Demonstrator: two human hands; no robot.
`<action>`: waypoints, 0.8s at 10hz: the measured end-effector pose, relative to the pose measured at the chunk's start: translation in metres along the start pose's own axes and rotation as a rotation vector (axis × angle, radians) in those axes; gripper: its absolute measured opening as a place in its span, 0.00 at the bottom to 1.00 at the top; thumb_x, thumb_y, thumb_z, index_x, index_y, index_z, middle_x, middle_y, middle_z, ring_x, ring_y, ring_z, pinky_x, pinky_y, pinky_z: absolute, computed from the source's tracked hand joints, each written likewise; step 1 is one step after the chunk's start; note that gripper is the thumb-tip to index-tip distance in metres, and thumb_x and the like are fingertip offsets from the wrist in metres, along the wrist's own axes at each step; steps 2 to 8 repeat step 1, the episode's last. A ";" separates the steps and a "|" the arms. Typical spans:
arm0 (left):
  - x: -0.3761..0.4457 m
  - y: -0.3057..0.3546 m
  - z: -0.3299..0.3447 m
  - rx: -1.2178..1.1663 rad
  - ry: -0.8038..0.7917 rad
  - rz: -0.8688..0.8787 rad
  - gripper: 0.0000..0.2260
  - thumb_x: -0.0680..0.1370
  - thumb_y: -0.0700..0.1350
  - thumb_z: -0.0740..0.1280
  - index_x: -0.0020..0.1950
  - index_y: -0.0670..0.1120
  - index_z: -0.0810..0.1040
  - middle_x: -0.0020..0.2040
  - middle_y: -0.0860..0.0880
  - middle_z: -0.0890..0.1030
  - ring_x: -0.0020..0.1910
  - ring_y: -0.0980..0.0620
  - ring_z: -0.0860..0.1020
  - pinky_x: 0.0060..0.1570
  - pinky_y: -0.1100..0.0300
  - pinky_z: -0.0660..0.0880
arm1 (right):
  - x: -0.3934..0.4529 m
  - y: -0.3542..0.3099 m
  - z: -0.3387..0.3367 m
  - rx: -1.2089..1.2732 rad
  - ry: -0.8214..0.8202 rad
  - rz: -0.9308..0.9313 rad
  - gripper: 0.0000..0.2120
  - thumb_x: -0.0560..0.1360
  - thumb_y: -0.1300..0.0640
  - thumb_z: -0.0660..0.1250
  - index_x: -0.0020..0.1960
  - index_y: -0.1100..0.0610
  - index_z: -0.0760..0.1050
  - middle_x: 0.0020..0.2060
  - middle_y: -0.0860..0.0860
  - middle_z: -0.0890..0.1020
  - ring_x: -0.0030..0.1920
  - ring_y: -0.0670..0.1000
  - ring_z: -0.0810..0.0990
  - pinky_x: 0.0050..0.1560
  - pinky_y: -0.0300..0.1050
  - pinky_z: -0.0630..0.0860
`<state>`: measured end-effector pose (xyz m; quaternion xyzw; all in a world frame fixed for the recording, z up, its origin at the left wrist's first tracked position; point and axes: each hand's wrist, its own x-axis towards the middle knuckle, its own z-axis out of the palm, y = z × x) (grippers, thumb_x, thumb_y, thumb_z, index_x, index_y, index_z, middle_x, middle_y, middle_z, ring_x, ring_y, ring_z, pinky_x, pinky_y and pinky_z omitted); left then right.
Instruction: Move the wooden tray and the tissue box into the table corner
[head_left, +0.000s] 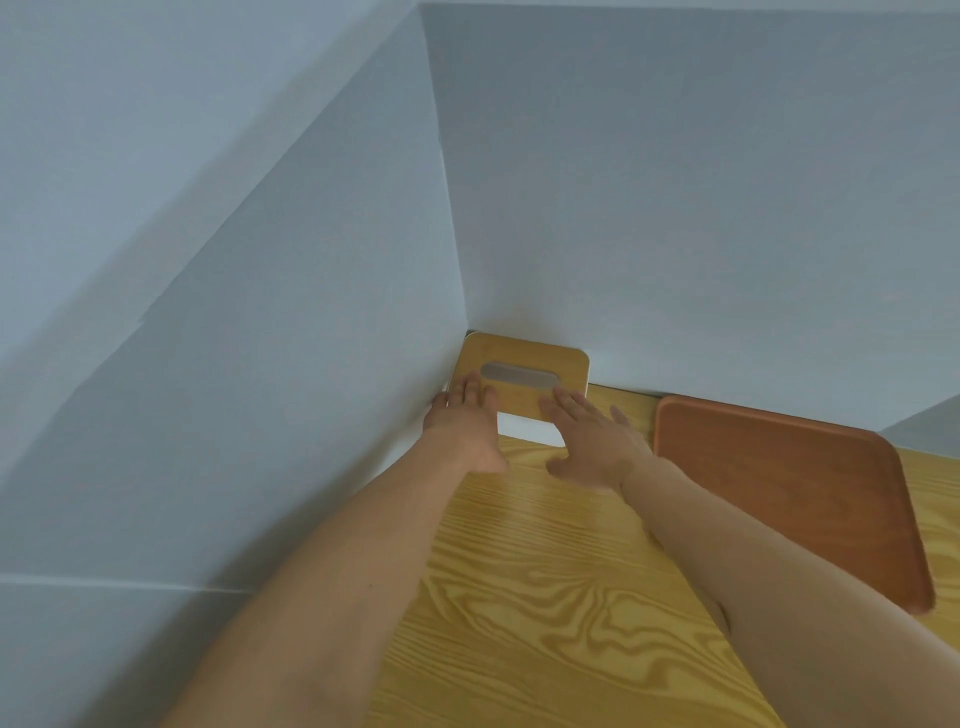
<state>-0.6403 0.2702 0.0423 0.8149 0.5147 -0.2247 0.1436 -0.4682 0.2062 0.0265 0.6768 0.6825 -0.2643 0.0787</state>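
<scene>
- The tissue box (521, 382) is basically home already: bamboo-look lid with the grey slot, white body, sitting right where the two walls (675, 208) meet at the back of the tabletop (519, 597).
- Left hand (465, 421) is flat and spread, fingers lying over the lid's left edge, squeezed in beside the left wall. Not gripping anything.
- Right hand (592, 441) is open too, fingers fanned, fingertips resting at the lid's near right corner. Looks like a nudge, not a grab.
- To finish this bit well I'd push with both palms evenly so the box doesn't twist, until its back and left side sit flush against the walls. Can't tell from here whether there's a gap left behind it.
- Watch the left knuckles, there's hardly any room on that side.
- The wooden tray (810, 493) lies flat on the tabletop along the back wall, to the right of the box and apart from it, partly under the right forearm.
- My guess is it goes next: slide it left till it's just beside the box, rather than lifting it.
</scene>
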 end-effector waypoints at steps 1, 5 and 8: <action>-0.010 -0.003 -0.014 -0.069 0.101 0.040 0.36 0.75 0.57 0.66 0.79 0.46 0.59 0.82 0.43 0.55 0.80 0.44 0.54 0.73 0.46 0.62 | -0.013 0.001 -0.017 -0.020 0.098 -0.022 0.34 0.80 0.46 0.61 0.82 0.50 0.53 0.82 0.49 0.54 0.81 0.51 0.50 0.78 0.56 0.53; -0.010 -0.003 -0.014 -0.069 0.101 0.040 0.36 0.75 0.57 0.66 0.79 0.46 0.59 0.82 0.43 0.55 0.80 0.44 0.54 0.73 0.46 0.62 | -0.013 0.001 -0.017 -0.020 0.098 -0.022 0.34 0.80 0.46 0.61 0.82 0.50 0.53 0.82 0.49 0.54 0.81 0.51 0.50 0.78 0.56 0.53; -0.010 -0.003 -0.014 -0.069 0.101 0.040 0.36 0.75 0.57 0.66 0.79 0.46 0.59 0.82 0.43 0.55 0.80 0.44 0.54 0.73 0.46 0.62 | -0.013 0.001 -0.017 -0.020 0.098 -0.022 0.34 0.80 0.46 0.61 0.82 0.50 0.53 0.82 0.49 0.54 0.81 0.51 0.50 0.78 0.56 0.53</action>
